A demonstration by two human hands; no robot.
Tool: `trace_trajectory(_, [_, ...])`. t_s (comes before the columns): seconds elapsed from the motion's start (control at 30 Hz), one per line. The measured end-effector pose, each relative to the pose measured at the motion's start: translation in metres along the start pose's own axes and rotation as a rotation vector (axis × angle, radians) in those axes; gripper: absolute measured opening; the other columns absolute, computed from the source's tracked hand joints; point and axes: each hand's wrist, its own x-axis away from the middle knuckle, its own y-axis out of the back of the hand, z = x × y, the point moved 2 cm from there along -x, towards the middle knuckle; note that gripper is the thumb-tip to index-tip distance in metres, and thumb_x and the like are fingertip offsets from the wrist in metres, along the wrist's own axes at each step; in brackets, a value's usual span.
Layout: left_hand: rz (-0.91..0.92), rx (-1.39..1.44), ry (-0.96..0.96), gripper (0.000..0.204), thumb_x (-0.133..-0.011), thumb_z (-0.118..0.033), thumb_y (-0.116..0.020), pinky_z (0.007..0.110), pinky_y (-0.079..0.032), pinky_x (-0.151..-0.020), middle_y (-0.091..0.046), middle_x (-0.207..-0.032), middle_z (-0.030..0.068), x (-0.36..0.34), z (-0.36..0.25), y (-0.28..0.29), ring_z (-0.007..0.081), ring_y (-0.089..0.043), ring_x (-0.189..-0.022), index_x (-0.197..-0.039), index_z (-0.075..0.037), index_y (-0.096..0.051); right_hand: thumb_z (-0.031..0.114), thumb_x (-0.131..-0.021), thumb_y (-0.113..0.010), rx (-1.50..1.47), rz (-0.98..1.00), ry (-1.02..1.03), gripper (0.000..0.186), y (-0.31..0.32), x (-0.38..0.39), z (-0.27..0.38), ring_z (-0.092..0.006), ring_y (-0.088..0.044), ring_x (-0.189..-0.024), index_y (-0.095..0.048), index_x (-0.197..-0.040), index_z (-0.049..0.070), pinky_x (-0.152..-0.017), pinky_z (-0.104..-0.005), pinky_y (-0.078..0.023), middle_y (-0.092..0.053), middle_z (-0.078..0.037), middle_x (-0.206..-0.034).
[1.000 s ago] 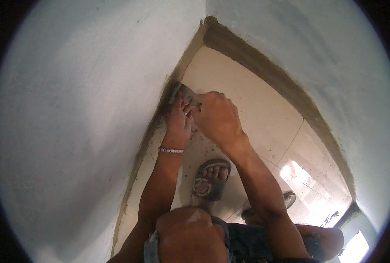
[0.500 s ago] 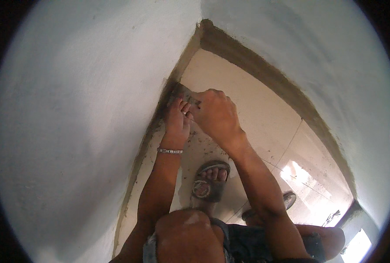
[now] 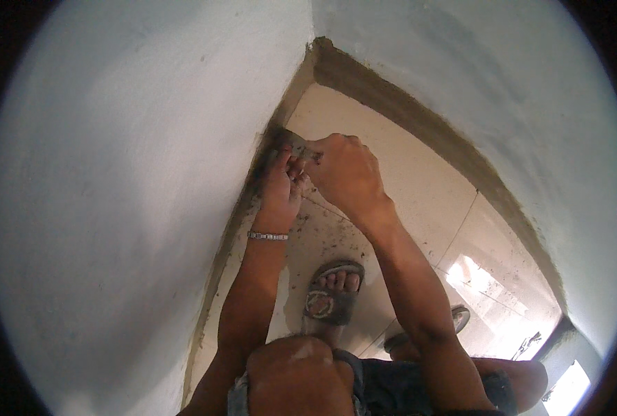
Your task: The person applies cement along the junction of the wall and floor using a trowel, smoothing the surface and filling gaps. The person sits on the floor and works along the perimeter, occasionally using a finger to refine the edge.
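My right hand [image 3: 346, 170] is closed in a fist around a flat scraper [image 3: 296, 144], its blade smeared with grey mortar and pointing at the left wall's foot. My fingers hide its handle. Close beside it, my left hand [image 3: 280, 187], with a metal bracelet on the wrist, has its fingers partly curled against the near side of the blade. The blade's far end meets a dark, wet-looking patch on the mortar strip [image 3: 296, 93] along the bottom of the left wall.
White walls [image 3: 128, 173] rise on both sides and meet at the far corner. Another mortar strip [image 3: 419, 104] follows the right wall. Crumbs lie on the beige floor tiles [image 3: 398, 159]. My sandalled foot [image 3: 332, 291] stands just behind my hands, below my bent knee [image 3: 298, 374].
My right fist and the scraper have shifted very slightly to the right. The left fingers have curled a little more beside the blade. The view has moved a little.
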Motion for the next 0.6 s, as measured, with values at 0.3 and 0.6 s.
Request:
trace_trajectory(0.3, [0.049,0.080,0.072,0.015,-0.102,-0.026,-0.063,0.030,-0.050,-0.068,-0.064,-0.088,0.0010,0.010,0.008,0.009,0.0136,-0.060,-0.078,-0.101,-0.011,-0.065,0.022,-0.083,-0.068,-0.061,0.125,-0.094,0.028,0.015,0.012,-0.003,-0.0405,-0.067,-0.099,-0.080,-0.108,0.016,-0.092,-0.0471,-0.054,-0.072,-0.022,-0.099])
trace_trajectory(0.6, [0.044,-1.144,-0.863,0.020,-0.093,-0.011,-0.062,0.042,-0.053,-0.080,-0.069,-0.101,0.0178,-0.015,0.104,0.025,0.0328,-0.067,-0.095,-0.108,0.002,-0.063,0.022,-0.092,-0.072,-0.514,0.042,-0.145,0.034,-0.038,0.096,-0.151,-0.0173,-0.067,-0.096,-0.072,-0.118,0.000,-0.088,-0.0324,-0.053,-0.076,-0.013,-0.103])
